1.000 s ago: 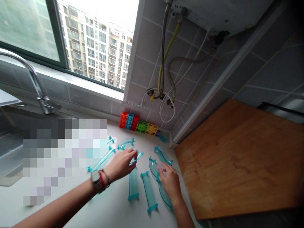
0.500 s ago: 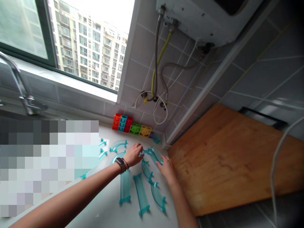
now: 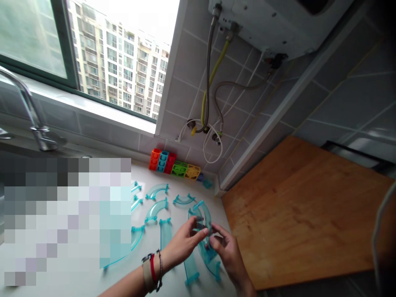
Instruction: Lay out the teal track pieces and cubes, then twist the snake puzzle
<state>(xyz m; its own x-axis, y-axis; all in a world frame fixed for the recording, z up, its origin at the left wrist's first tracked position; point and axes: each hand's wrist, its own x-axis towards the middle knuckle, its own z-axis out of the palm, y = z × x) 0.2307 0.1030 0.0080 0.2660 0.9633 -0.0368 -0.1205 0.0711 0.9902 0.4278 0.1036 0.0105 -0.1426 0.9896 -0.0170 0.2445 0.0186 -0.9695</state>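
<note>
A curved translucent teal track piece [image 3: 206,214] is held up between my two hands, above other teal pieces on the counter. My left hand [image 3: 188,237], with a watch and bracelets at the wrist, grips it from the left side. At its near end, the fingers of my right hand [image 3: 225,243] are closed on it. Beneath the hands lie another curved track piece [image 3: 213,268] and a straight track piece [image 3: 191,270], both partly covered. A separate curved track piece [image 3: 185,200] rests on the counter just beyond the hands.
More curved track pieces [image 3: 156,210] and a straight one [image 3: 166,231] lie to the left on the white counter [image 3: 145,251]. Colourful toy blocks [image 3: 163,161] line the wall. A wooden board [image 3: 309,218] leans at right. A faucet [image 3: 34,119] stands left; the area below it is pixelated.
My left hand has left the far curved piece and come nearer and rightward to the held piece. My right hand has drawn that piece closer and lifted it.
</note>
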